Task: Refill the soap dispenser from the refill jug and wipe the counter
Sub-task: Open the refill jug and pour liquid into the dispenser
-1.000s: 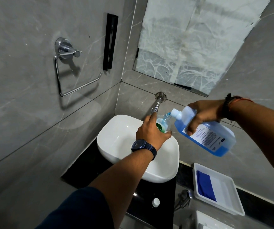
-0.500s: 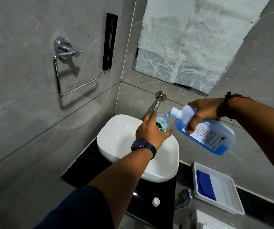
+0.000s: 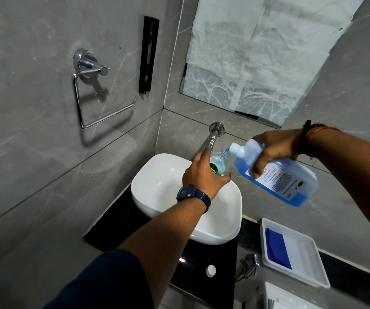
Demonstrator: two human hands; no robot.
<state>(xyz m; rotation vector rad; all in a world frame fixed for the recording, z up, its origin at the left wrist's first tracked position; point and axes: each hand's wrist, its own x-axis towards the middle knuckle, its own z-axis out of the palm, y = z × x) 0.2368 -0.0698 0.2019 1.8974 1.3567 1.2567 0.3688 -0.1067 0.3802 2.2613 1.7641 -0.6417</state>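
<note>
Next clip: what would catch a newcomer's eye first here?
The blue refill jug, tipped in the right hand with its spout at the mouth of the small bottle that the left hand holds over the white basin. Lower right, a white tray holds a blue cloth.

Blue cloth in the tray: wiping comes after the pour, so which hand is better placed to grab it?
Right, probably. The cloth lies below the right hand; the left hand steadies the dispenser across the sink.
</note>
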